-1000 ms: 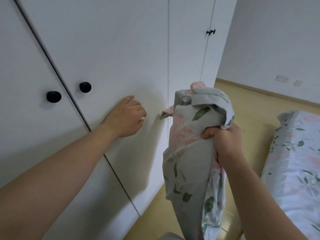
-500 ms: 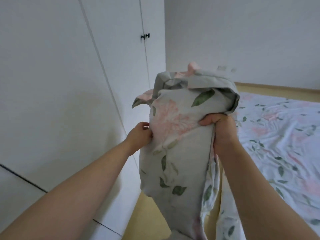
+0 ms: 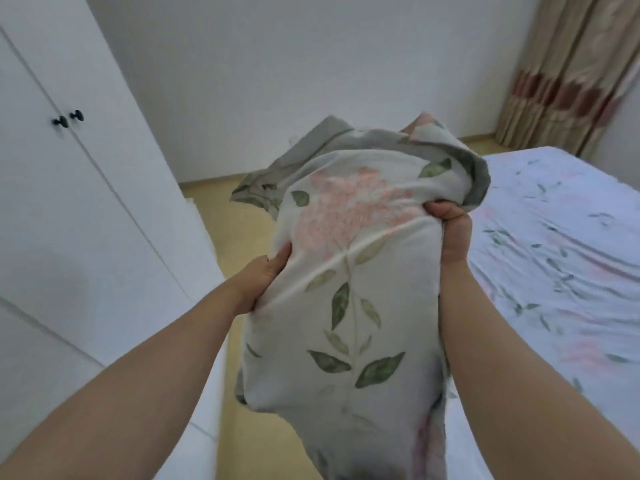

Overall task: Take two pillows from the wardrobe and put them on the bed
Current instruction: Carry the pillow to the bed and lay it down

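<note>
pillow [image 3: 346,278] hanging at centre, bed [image 3: 561,258] at 3 o'clock | left hand [image 3: 265,275] and right hand [image 3: 452,233] fingers clenching its loose cover | risk: the filling is sagging; the cover may be slipping free

Both bare forearms reach forward. The left hand [image 3: 266,276] pinches the pillow [image 3: 349,289] at its left edge; the right hand [image 3: 452,230], higher, has its grip fisted on bunched cloth.

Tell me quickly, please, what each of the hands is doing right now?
Left hand: closed on the left side of the white floral-print fabric pillow.
Right hand: closed on its upper right edge.
</note>
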Action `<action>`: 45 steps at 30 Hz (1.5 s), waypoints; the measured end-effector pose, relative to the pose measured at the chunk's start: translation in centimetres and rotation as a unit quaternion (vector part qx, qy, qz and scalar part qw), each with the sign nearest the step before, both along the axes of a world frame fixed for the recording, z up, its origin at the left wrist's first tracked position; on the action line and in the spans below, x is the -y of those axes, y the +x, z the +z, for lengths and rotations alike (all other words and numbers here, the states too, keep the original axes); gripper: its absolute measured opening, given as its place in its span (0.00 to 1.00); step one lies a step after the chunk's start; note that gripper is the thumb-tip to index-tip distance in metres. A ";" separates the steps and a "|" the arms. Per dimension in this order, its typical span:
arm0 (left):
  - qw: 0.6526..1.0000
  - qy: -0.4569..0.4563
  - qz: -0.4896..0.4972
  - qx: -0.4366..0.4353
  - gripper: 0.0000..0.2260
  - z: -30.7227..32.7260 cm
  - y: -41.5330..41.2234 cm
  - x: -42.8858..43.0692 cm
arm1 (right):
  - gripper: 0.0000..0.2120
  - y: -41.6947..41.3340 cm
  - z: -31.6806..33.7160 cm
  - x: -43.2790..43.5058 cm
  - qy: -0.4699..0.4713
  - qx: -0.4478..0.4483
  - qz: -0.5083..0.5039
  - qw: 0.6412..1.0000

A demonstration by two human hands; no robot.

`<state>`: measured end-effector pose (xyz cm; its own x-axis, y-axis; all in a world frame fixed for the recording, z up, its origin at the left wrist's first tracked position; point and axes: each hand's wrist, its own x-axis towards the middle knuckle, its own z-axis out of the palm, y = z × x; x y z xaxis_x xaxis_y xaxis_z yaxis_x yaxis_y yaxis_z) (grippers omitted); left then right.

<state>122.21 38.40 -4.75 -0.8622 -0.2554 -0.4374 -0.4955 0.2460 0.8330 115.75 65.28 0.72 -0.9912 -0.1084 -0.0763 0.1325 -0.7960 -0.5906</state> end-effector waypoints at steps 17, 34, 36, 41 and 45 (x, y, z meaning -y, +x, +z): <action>0.933 0.351 0.052 -0.054 0.20 -5.4 -18.9 -5.0 | 0.43 11.6 -19.4 -3.7 0.355 0.338 0.238 0.838; 0.900 0.339 -0.265 0.076 0.16 -2.7 -15.4 -18.7 | 0.11 16.3 -10.9 -5.6 0.300 0.297 -0.354 0.835; 0.916 0.292 -0.261 0.082 0.13 -4.3 -14.9 -20.3 | 0.12 16.0 -9.5 -7.4 0.281 0.258 -0.374 0.846; 0.920 0.175 -0.321 0.138 0.09 -10.8 -13.3 -23.3 | 0.12 14.2 -7.4 -11.8 0.212 0.191 -0.397 0.872; 0.827 0.216 -0.444 0.268 0.18 -13.1 -11.3 -25.1 | 0.10 12.1 -7.8 -16.0 0.219 0.197 -0.398 0.869</action>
<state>110.90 63.47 -17.89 -0.2792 0.6545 -0.7026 -0.6048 0.4485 0.6581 127.86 81.32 -7.10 -0.6265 0.7240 -0.2886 -0.0958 -0.4390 -0.8934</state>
